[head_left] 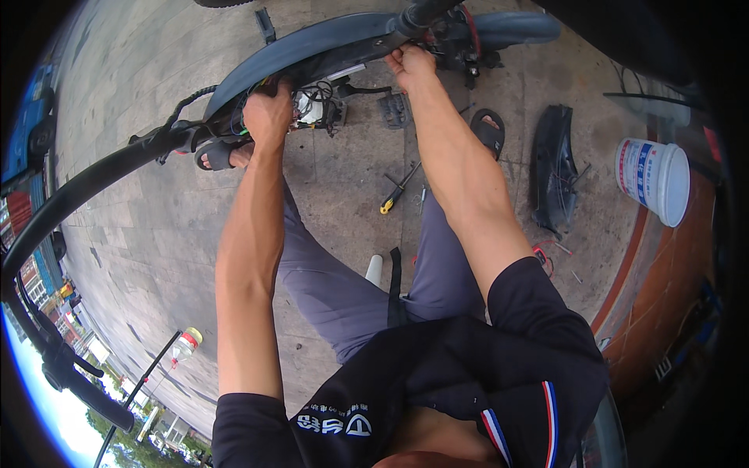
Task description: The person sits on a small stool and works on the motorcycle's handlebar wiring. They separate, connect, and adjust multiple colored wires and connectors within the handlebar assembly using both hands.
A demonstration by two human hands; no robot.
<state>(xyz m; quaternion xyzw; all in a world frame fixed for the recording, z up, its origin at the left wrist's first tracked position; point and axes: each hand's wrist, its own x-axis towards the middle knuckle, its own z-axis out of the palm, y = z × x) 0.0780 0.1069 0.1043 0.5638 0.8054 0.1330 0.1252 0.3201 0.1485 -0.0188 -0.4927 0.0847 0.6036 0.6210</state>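
Bicycle: ahead of left hand and right hand, long axis ran left-right
Wiring bundle: sat just right of left hand, the nearer
Left fingers: curled, could not tell on what
Right fingers: bunched, hold was hidden

Above the left fingers, a dull grey-blue is shown by the curved panel. Just right of them, black wires are seen against a white part. Beyond the right fingers, a thin cable is coloured red. Below both, the screwdriver is marked with yellow and black. Far right of the fingers, the white bucket is printed in blue and red. Nearer, the shirt is black, trimmed with red, white and blue stripes.
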